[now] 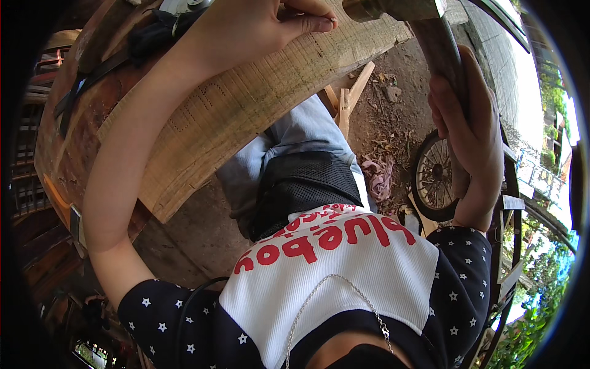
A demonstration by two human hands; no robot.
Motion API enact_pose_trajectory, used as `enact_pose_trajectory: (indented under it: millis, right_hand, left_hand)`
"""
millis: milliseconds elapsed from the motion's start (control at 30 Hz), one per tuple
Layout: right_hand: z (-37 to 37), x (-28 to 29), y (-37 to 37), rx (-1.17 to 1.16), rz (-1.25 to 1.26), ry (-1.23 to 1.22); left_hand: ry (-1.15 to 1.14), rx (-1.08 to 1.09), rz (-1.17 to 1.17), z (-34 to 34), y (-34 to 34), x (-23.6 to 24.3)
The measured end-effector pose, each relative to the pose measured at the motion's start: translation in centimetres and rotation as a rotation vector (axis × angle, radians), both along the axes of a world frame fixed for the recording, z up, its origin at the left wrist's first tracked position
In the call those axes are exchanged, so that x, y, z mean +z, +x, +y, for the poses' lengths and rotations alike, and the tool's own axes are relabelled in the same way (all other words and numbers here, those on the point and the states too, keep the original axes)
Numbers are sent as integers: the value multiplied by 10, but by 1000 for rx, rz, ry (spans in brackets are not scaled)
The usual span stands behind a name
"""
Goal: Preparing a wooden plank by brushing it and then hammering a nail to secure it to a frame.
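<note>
My right hand (470, 117) is closed around the handle of a hammer (439, 52), raised at the upper right. The hammer's metal head lies just right of my left fingertips, over the far end of a thick wooden plank (246, 104). My left hand (276, 24) hovers above the plank with thumb and fingers pinched together. A tiny tip shows at the pinch, too small to name. Rows of small dark holes or dents run across the plank's rough sawn face.
A reddish-brown wooden surface (80, 154) lies under the plank, with a black cloth-like item (150, 37) on it. Below are wooden legs (347, 111), a pink cloth (379, 176) and dry leaves. A spoked wheel (436, 172) stands beside my right forearm.
</note>
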State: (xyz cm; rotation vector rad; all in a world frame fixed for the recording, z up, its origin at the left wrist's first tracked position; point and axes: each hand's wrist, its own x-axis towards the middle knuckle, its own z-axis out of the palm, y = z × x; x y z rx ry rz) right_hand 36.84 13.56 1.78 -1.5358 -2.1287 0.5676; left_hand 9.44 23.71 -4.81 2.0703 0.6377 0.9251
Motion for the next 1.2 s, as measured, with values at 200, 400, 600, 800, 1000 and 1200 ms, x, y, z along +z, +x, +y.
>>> enact_pose_trajectory:
  millis: [200,400,600,800,1000,1200]
  right_hand:
    - [-1,2,-2,78,-114,-9]
    - [0,3,-1,102,-89,-24]
    - [1,0,0,123,-100,13]
    - [1,2,-2,111,-105,53]
    - [2,-1,0,138,-154,43]
    - [0,2,5,24,-15,-12]
  left_hand:
    - [140,12,47,0,1,1]
    - [83,26,110,-3,1,6]
    - [132,32,71,-4,0,4]
    - [126,5,30,4,0,-6]
    - [108,1,-17,4,0,-7]
    - [148,1,-19,-1,4,0]
